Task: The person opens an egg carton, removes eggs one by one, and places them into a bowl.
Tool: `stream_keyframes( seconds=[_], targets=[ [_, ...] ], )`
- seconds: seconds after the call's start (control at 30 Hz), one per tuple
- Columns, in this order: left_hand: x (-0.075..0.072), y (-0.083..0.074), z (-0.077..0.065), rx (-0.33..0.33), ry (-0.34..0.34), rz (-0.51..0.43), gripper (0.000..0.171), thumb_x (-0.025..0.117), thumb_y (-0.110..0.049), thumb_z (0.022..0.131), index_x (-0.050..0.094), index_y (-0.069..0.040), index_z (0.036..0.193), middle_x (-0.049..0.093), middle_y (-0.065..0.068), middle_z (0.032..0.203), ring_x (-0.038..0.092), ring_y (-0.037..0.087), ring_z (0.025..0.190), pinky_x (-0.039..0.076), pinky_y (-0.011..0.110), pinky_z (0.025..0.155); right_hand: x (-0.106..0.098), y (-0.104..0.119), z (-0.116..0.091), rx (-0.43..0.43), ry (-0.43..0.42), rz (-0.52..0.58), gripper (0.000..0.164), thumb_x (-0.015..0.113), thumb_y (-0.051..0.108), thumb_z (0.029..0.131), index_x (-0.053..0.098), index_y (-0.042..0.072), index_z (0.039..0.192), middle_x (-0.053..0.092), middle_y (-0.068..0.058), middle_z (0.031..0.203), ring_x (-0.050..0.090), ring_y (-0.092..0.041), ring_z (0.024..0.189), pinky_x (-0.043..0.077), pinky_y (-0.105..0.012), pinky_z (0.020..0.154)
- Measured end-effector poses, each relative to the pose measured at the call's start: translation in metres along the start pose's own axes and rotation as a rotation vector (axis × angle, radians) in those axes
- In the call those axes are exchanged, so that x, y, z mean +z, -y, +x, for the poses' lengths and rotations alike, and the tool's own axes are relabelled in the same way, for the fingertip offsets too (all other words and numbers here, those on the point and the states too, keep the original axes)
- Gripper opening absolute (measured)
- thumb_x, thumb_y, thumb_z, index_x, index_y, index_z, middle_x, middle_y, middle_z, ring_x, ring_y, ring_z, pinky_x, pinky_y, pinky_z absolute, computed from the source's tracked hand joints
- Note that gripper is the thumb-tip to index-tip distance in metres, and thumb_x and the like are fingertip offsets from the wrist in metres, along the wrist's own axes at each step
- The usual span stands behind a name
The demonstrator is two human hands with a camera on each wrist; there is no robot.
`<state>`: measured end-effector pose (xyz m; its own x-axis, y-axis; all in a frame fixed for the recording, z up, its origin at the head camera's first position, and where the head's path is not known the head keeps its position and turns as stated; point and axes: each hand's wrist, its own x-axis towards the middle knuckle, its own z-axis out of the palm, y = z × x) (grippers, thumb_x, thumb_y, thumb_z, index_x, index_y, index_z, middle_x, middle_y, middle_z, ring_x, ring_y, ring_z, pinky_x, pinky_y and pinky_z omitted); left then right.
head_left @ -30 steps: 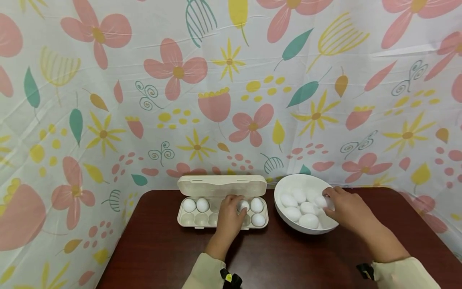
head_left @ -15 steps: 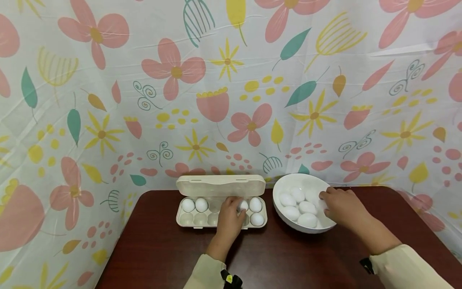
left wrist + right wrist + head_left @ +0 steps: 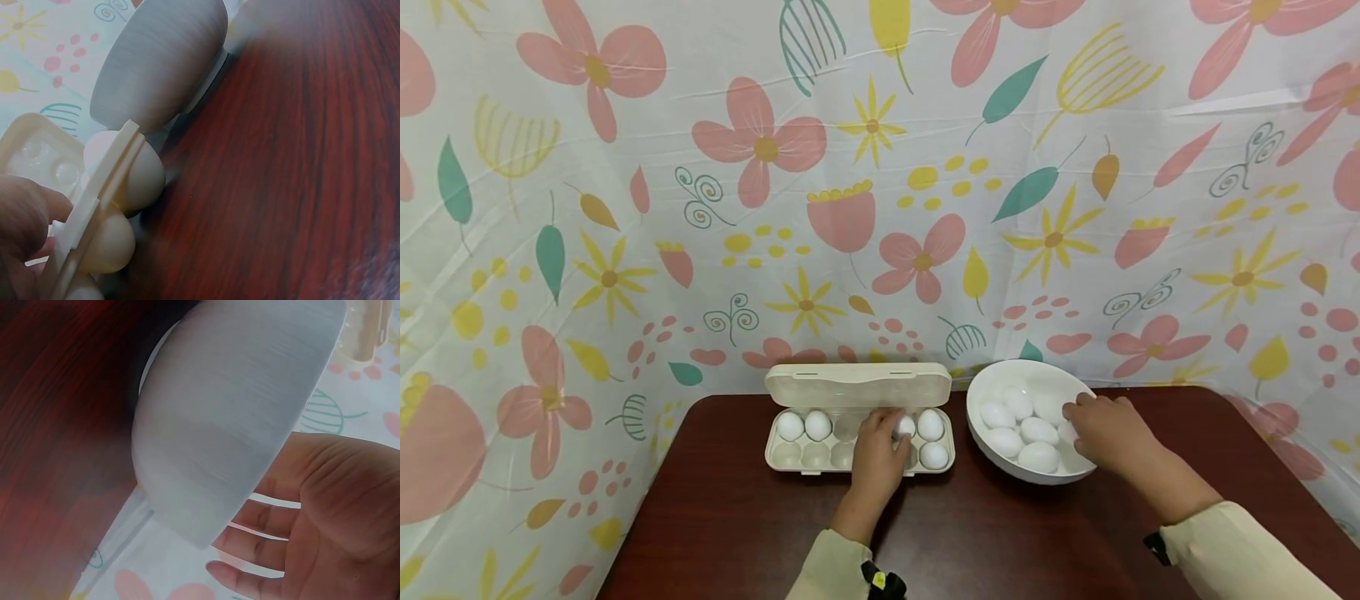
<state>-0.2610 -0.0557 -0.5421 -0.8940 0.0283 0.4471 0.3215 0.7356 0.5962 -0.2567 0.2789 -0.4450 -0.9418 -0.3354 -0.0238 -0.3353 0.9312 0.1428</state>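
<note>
My left hand (image 3: 877, 454) reaches into the opened cream egg carton (image 3: 861, 387) and pinches a white egg (image 3: 905, 427) in its back row. Its fingertips (image 3: 59, 203) show behind the carton's edge in the left wrist view. On the right, my right hand (image 3: 1108, 429) reaches over the rim of a white bowl (image 3: 1026, 475) heaped with several eggs (image 3: 1039, 431). In the right wrist view, its fingers (image 3: 259, 547) are bent and spread at the rim of the bowl (image 3: 219, 425). The fingertips' contact inside the bowl is hidden.
Two eggs (image 3: 803, 426) sit at the carton's back left, and two more (image 3: 932, 440) at its right end. Several front cups (image 3: 815, 455) hold nothing. The dark red wooden table (image 3: 970, 542) extends in front; a flowered cloth (image 3: 880, 208) hangs behind.
My right hand, earlier holding an egg visibly at the bowl's right rim, has shifted slightly left into the bowl; that egg is now mostly concealed. The left hand stays on its egg.
</note>
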Motion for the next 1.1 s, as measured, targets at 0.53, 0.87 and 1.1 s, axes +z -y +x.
stream_keyframes(
  seconds=[0.53, 0.87, 1.1],
  targets=[
    [0.003, 0.004, -0.002, 0.002, -0.006, 0.009, 0.041, 0.078, -0.014, 0.086, 0.070, -0.011, 0.126, 0.068, 0.009, 0.121, 0.062, 0.031, 0.114, 0.054, 0.044, 0.094, 0.007, 0.004, 0.004, 0.007, 0.042, 0.029, 0.028, 0.083, 0.018, 0.079, 0.070, 0.008, 0.102, 0.064, -0.007, 0.084, 0.062, -0.024, 0.074, 0.046, -0.044, 0.065],
    [0.001, 0.004, -0.003, -0.006, -0.005, 0.006, 0.042, 0.078, -0.014, 0.086, 0.070, -0.011, 0.127, 0.068, 0.010, 0.120, 0.062, 0.031, 0.114, 0.054, 0.044, 0.093, 0.012, 0.005, 0.008, 0.005, 0.027, 0.043, 0.031, 0.083, 0.017, 0.080, 0.066, 0.008, 0.104, 0.066, -0.008, 0.090, 0.064, -0.028, 0.080, 0.046, -0.046, 0.067],
    [0.002, 0.003, -0.003, -0.015, -0.009, -0.008, 0.042, 0.080, -0.013, 0.084, 0.070, -0.011, 0.125, 0.068, 0.010, 0.117, 0.062, 0.030, 0.112, 0.054, 0.043, 0.093, 0.016, 0.005, 0.008, 0.014, -0.002, 0.062, 0.030, 0.083, 0.015, 0.079, 0.066, 0.007, 0.103, 0.062, -0.009, 0.090, 0.062, -0.024, 0.078, 0.047, -0.047, 0.070]
  ],
)
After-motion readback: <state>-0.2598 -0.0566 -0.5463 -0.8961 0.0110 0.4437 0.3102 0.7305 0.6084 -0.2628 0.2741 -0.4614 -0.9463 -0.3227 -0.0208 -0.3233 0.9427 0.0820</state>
